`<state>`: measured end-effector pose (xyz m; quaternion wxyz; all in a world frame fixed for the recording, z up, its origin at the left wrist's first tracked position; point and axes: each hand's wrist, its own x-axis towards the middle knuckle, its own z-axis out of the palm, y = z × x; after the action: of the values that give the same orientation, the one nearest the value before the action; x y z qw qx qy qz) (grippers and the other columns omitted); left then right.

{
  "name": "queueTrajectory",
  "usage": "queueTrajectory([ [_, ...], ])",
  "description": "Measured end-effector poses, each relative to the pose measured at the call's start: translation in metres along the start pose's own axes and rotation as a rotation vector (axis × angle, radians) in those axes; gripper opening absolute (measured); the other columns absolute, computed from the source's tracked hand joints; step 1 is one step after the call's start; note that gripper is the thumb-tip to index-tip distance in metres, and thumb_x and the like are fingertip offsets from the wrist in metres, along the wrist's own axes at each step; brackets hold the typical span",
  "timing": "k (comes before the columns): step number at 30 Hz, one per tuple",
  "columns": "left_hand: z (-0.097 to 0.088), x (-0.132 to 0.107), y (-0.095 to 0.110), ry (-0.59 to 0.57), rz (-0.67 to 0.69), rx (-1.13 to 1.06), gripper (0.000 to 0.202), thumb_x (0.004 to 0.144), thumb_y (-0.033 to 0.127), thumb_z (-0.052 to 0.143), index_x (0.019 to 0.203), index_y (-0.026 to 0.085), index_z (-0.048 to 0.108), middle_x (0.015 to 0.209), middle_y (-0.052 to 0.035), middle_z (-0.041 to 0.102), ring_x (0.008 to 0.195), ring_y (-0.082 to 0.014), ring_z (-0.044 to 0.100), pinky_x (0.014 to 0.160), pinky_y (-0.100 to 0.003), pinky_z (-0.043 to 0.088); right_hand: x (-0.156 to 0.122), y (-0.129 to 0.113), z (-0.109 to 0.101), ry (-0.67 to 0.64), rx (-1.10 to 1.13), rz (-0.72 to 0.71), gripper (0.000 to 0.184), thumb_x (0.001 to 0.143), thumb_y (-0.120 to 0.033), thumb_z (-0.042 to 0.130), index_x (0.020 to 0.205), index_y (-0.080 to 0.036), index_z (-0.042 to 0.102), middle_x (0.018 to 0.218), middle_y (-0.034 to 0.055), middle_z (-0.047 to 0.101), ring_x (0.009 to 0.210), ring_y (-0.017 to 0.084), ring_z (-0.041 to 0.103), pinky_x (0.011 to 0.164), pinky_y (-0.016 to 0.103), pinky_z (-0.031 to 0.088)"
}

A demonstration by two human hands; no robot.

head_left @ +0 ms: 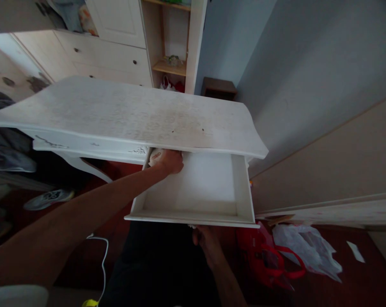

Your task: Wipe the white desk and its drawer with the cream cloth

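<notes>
A white drawer [208,183] is pulled out from the white desk [132,106], its visible floor bare. My left hand [173,161] reaches into the back left of the drawer, fingers closed on a white item with reddish lettering [156,156]. The hand covers much of that item, so I cannot tell its kind. Below the drawer's front edge, my right hand [208,244] is curled close to the front panel. A bit of a pale knob shows by its fingertips; the grip itself is mostly hidden.
White cabinets [116,55] and open shelves stand behind the desk. On the dark red floor to the right lie a red bag [260,256] and a translucent plastic bag [308,251]. A shoe [49,199] and a white cable [104,260] are at the left.
</notes>
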<state>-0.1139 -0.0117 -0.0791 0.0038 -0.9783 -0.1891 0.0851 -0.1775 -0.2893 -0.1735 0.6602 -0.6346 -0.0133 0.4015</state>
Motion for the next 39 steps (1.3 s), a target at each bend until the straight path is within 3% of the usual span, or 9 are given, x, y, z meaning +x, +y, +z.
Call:
queueTrajectory([
  [4,-0.011,-0.004,0.009,-0.074,-0.172,0.113,0.046,0.089,0.038,0.054,0.115,0.003,0.07,0.128,-0.0306,0.061,0.126,-0.0459,0.049,0.104,-0.058,0.032,0.002,-0.003,-0.002,-0.024,0.043,0.035,0.033,0.073,-0.051,0.066,0.062,-0.021,0.058,0.046,-0.0046,0.048,0.046,0.011,0.04,0.051,0.027,0.03],
  [9,-0.017,-0.009,0.003,-0.145,-0.334,0.088,0.047,0.093,0.04,0.046,0.115,0.006,0.071,0.122,-0.0273,0.065,0.116,-0.0413,0.058,0.093,-0.052,0.043,0.002,-0.006,-0.001,-0.058,0.051,0.018,0.033,0.073,-0.051,0.066,0.063,-0.02,0.06,0.048,-0.0042,0.048,0.047,0.011,0.039,0.051,0.028,0.029],
  [14,-0.017,-0.024,0.012,-0.245,-0.334,0.078,0.043,0.091,0.033,0.047,0.114,0.006,0.072,0.12,-0.0266,0.067,0.113,-0.0395,0.062,0.085,-0.048,0.049,0.004,-0.003,-0.002,-0.068,0.049,0.024,0.036,0.073,-0.052,0.066,0.06,-0.02,0.058,0.047,-0.0043,0.047,0.048,0.011,0.038,0.051,0.027,0.029],
  [20,-0.009,-0.076,0.027,-0.319,-0.263,0.043,0.042,0.087,0.035,0.051,0.109,0.005,0.072,0.115,-0.0259,0.07,0.108,-0.0373,0.066,0.079,-0.042,0.054,0.005,0.001,-0.005,-0.078,0.073,0.014,0.033,0.077,-0.05,0.066,0.067,-0.019,0.062,0.05,-0.004,0.048,0.05,0.011,0.039,0.052,0.028,0.029],
  [23,-0.005,-0.096,0.021,-0.245,-0.19,0.035,0.043,0.082,0.036,0.058,0.111,0.006,0.069,0.114,-0.0248,0.07,0.105,-0.0371,0.067,0.079,-0.042,0.054,0.006,0.003,-0.005,-0.11,0.065,0.009,0.037,0.077,-0.054,0.065,0.065,-0.019,0.062,0.049,-0.0036,0.047,0.051,0.012,0.038,0.053,0.028,0.029],
  [27,-0.007,-0.116,0.006,-0.076,-0.071,-0.076,0.041,0.083,0.027,0.056,0.123,0.018,0.063,0.111,-0.0135,0.072,0.1,-0.029,0.069,0.081,-0.038,0.055,0.007,0.007,-0.007,-0.114,0.037,0.004,0.042,0.079,-0.057,0.063,0.061,-0.018,0.062,0.049,-0.0025,0.048,0.05,0.011,0.039,0.054,0.028,0.03],
  [34,-0.044,-0.14,-0.024,0.422,-0.231,-0.085,0.052,0.088,0.028,0.053,0.14,0.03,0.053,0.127,-0.0083,0.063,0.107,-0.0265,0.064,0.081,-0.034,0.055,0.009,0.008,-0.008,-0.122,0.076,0.014,0.042,0.077,-0.059,0.066,0.071,-0.018,0.068,0.05,-0.0023,0.051,0.049,0.011,0.039,0.051,0.027,0.03],
  [36,-0.053,-0.13,-0.04,0.46,-0.308,-0.121,0.051,0.089,0.029,0.052,0.14,0.03,0.054,0.131,-0.0082,0.062,0.107,-0.027,0.065,0.083,-0.035,0.055,0.009,0.007,-0.008,-0.133,0.094,0.027,0.042,0.076,-0.059,0.068,0.074,-0.018,0.069,0.05,-0.0029,0.051,0.048,0.011,0.04,0.051,0.027,0.031],
  [39,-0.058,-0.11,-0.06,0.368,-0.391,-0.187,0.048,0.087,0.031,0.052,0.134,0.03,0.061,0.126,-0.0076,0.066,0.104,-0.0279,0.067,0.088,-0.037,0.054,0.009,0.006,-0.008,-0.153,0.106,0.038,0.041,0.075,-0.058,0.07,0.075,-0.018,0.069,0.051,-0.0028,0.052,0.048,0.011,0.041,0.05,0.027,0.032],
])
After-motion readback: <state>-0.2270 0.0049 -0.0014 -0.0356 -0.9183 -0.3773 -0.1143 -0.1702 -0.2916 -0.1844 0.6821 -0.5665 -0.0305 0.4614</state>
